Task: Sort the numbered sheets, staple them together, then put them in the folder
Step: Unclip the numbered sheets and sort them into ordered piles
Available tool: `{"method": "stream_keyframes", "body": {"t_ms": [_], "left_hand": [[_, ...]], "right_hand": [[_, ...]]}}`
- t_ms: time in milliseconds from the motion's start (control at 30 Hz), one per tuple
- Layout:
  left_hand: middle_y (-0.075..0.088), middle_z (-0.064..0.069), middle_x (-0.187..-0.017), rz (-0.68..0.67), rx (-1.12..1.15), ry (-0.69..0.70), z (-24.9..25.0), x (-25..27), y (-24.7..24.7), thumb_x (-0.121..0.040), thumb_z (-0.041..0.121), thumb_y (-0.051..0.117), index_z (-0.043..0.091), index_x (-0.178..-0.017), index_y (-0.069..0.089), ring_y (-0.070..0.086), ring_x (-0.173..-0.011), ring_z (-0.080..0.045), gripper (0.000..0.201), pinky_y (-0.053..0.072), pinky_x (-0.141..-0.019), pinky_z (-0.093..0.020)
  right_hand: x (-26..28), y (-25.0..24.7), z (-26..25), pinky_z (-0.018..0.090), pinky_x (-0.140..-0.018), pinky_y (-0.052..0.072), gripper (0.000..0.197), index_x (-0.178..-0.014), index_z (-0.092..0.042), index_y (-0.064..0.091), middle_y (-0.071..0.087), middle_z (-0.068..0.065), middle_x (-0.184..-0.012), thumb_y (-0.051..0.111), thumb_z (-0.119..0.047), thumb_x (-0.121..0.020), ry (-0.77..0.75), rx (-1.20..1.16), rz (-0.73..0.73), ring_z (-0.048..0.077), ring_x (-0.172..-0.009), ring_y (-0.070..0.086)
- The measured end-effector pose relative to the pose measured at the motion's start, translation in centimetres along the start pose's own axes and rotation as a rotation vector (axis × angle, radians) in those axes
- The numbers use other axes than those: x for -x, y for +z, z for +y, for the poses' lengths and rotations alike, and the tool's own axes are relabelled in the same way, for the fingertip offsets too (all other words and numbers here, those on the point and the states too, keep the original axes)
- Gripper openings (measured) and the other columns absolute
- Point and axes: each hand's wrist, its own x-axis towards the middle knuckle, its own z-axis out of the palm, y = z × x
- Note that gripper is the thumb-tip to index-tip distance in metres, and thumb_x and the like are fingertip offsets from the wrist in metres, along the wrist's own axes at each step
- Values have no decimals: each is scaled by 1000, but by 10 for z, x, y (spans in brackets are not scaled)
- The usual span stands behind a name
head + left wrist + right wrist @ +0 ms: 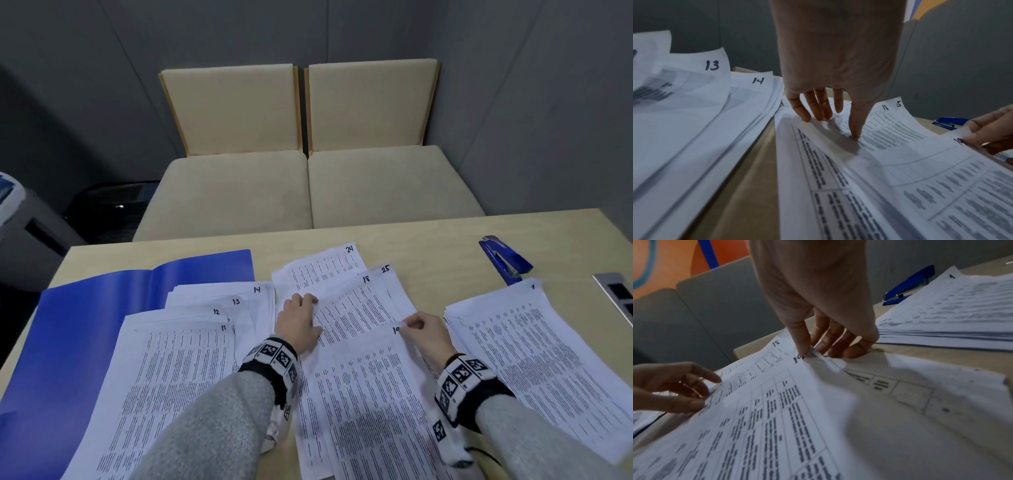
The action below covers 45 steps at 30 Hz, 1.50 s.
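Numbered printed sheets cover the wooden table (428,240). My right hand (423,329) pinches the top right corner of sheet 10 (370,394), lifting it off the middle pile. My left hand (299,317) rests with straight fingers on sheet 18 (359,305), the thumb pressing the paper (855,136). Sheets 25 (388,284) and 24 (325,267) lie fanned beyond it. Sheets 11 to 14 (191,342) are fanned at the left on the open blue folder (68,325). A stack topped by sheet 1 (534,342) lies at the right. The blue stapler (505,258) sits behind that stack.
Two beige cushioned seats (308,192) stand beyond the table's far edge. A metal cable port (616,294) is set into the table at the far right. A grey machine (20,219) stands on the floor to the left.
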Motion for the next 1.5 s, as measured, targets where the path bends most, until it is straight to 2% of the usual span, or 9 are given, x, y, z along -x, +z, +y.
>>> {"method": "stream_keyframes", "body": {"t_ms": [300, 467, 600, 800, 933, 1133, 1300, 1400, 1500], "left_hand": [[45, -3, -104, -71, -40, -3, 7, -8, -8, -80, 32, 65, 17, -98, 52, 43, -103, -23, 27, 40, -85, -35], [54, 3, -70, 81, 142, 142, 5, 5, -15, -84, 12, 61, 12, -71, 53, 50, -72, -17, 16, 32, -62, -27], [56, 2, -67, 228, 133, 243, -2, 14, -42, -90, 15, 58, 9, -73, 58, 49, -65, -17, 19, 31, -59, -26], [70, -12, -81, 648, 309, 81, -29, 13, -139, -92, 13, 55, 4, -90, 67, 62, -72, -26, 15, 41, -64, -32], [63, -4, -75, 709, 511, 76, -55, 15, -203, -90, 14, 58, 16, -83, 66, 48, -60, 4, 11, 41, -61, -25], [51, 2, -64, 266, 639, 76, -67, 21, -211, -90, 20, 62, 7, -78, 61, 43, -56, -6, 18, 35, -50, -16], [61, 5, -68, -193, 246, 197, -36, 17, -130, -85, 34, 63, 17, -79, 68, 52, -61, 2, 19, 41, -63, -22], [60, 10, -71, -286, 200, 227, -11, 15, -75, -91, 23, 58, 16, -86, 69, 54, -66, 2, 14, 38, -64, -19], [63, 3, -79, -277, 211, 147, -1, 8, -40, -91, 23, 55, 14, -87, 69, 58, -77, -15, 17, 40, -67, -23]], "right_hand": [[-1, -6, 8, 45, -86, 54, 24, -82, -21, 66, 70, 6, -80, 61, 1, -77, 37, -45, -54, 29, -88, 67], [4, -7, 10, 37, -81, 51, 13, -78, -19, 64, 65, 3, -76, 66, -6, -80, 25, -48, -26, 24, -81, 63], [6, -11, 3, 29, -71, 42, 14, -78, -21, 60, 59, 1, -73, 61, -12, -88, -41, -23, -66, 18, -75, 56], [-1, -8, -2, 29, -75, 42, 27, -84, -16, 65, 60, -1, -71, 53, 9, -81, 11, -96, -45, 22, -79, 56], [-2, -11, -6, 25, -64, 43, 20, -80, -14, 63, 63, -1, -73, 58, 6, -81, 61, -117, -36, 18, -73, 56], [2, -10, -11, 15, -38, 38, 16, -85, -4, 51, 49, 10, -66, 45, 10, -89, 93, -360, -25, 11, -47, 50], [0, -6, -11, 25, -52, 46, 10, -87, -6, 53, 58, 11, -73, 49, 1, -93, 154, -519, -90, 20, -58, 56], [1, -5, -13, 26, -53, 41, 13, -86, -10, 54, 54, 8, -72, 48, -12, -97, 198, -561, -181, 18, -58, 50], [11, -6, -17, 32, -69, 52, 31, -108, -12, 58, 67, 8, -100, 56, -39, -94, 183, -571, -366, 25, -90, 66]]}}
